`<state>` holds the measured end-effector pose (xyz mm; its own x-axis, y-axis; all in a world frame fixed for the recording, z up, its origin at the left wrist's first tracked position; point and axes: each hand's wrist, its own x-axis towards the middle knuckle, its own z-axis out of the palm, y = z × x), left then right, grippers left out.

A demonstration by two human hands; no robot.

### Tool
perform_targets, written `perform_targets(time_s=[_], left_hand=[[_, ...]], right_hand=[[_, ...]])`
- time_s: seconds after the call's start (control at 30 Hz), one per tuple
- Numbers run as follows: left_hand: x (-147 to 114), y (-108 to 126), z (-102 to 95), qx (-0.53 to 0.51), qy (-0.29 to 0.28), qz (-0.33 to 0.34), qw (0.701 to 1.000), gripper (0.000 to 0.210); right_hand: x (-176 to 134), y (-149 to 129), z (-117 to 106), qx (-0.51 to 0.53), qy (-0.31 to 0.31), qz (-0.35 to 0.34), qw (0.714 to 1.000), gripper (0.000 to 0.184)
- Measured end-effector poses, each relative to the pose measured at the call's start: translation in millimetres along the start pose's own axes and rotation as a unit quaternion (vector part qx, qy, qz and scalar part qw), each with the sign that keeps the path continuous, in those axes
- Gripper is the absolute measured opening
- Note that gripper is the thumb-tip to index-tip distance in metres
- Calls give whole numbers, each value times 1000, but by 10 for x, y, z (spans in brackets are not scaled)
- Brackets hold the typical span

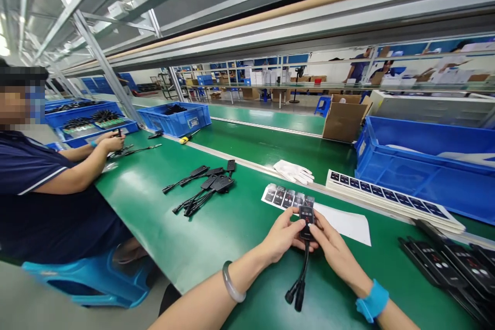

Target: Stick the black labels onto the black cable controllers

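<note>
Both hands are sitting low in the middle over the green bench (162, 227), pinching one small black controller (307, 216) between them. The left hand (284, 234) is gripping its left edge, the right hand (334, 247) is gripping the right edge, fingertips partly covering the face, so the buttons are hard to read. Two cables (299, 281) are hanging down from it, ending in plugs just above the bench.

Just behind it a label strip (284, 197) is lying on a white sheet (346, 224). A pile of the same controllers (207, 185) is lying further left, white gloves (294, 171) behind. More units (456, 263) at right are getting cut off by the frame edge. A blue bin (425, 165) is sitting back right, contents unclear. A co-worker (50, 185) at left is handling something too small to make out.
</note>
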<state>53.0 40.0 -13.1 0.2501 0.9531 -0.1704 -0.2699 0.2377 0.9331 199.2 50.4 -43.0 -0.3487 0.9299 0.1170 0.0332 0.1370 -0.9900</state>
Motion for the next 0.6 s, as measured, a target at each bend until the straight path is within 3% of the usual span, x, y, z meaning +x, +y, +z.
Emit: perform_targets(time_s=[0.2, 0.33, 0.43, 0.5, 0.6], left_hand=[[-13, -62, 10, 57, -23, 23, 998, 57], [-8, -78, -4, 47, -11, 10, 999, 61], [6, -62, 1, -3, 1, 6, 1000, 63], [2, -47, 10, -36, -27, 8, 999, 63], [-32, -36, 4, 34, -84, 21, 996, 63]], right_hand=[[8, -12, 23, -8, 2, 0, 1000, 46], [13, -41, 52, -102, 27, -27, 994, 39], [11, -100, 57, -241, 57, -79, 966, 48], [6, -188, 48, -336, 54, -97, 935, 59], [-6, -402, -51, -438, 25, -70, 896, 57]])
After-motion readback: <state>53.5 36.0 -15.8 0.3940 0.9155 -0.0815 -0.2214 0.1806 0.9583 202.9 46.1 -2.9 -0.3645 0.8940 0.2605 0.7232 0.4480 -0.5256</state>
